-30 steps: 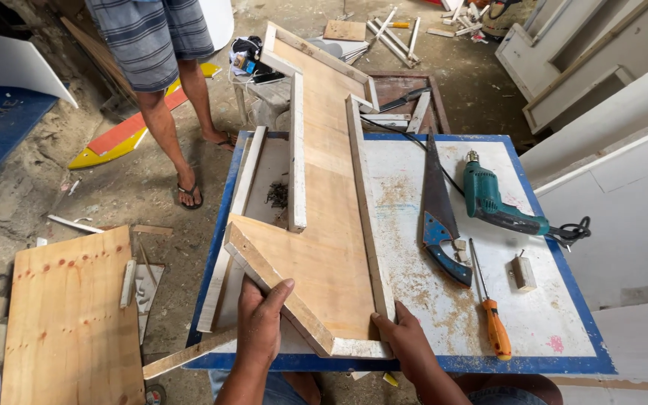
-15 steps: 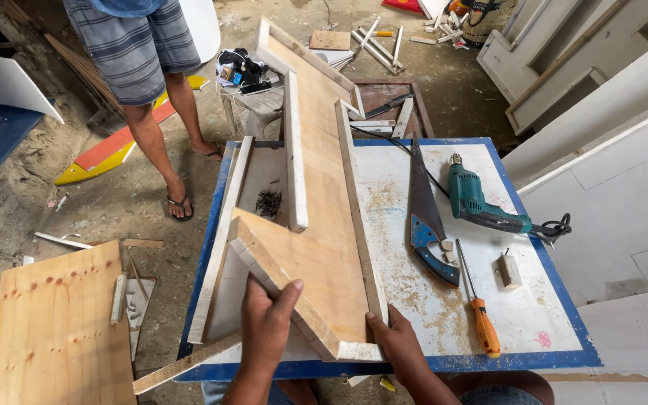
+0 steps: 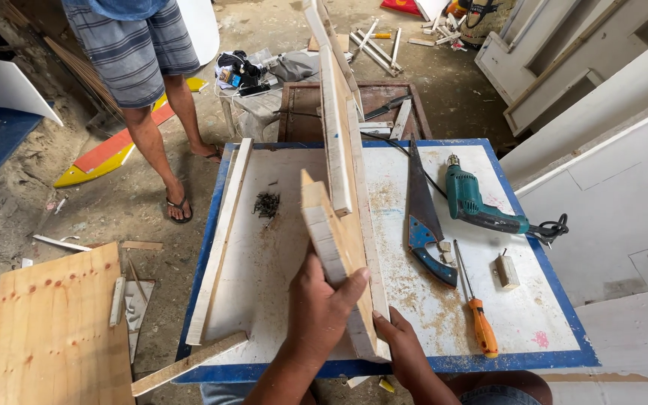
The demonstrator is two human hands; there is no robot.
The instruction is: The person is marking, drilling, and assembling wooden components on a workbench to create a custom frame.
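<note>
A long wooden frame of pale boards and battens point(image 3: 339, 180) stands tilted up on its edge over the white, blue-rimmed table point(image 3: 534, 330). My left hand point(image 3: 320, 304) grips its near end from the left, thumb on the board edge. From the right, my right hand point(image 3: 399, 337) holds the bottom corner of the same end. The frame's far end reaches past the table's back edge.
On the table lie a long batten point(image 3: 219, 240), a pile of dark nails point(image 3: 267, 204), a handsaw point(image 3: 425, 221), a teal drill point(image 3: 478, 204), an orange-handled screwdriver point(image 3: 478, 319) and a small block point(image 3: 506, 271). A person in striped shorts point(image 3: 140, 60) stands at far left. A plywood sheet point(image 3: 54, 330) lies on the floor.
The frame lay flat on the table before; both hands have swung it up onto its edge, nearly vertical. The camera moved closer.
</note>
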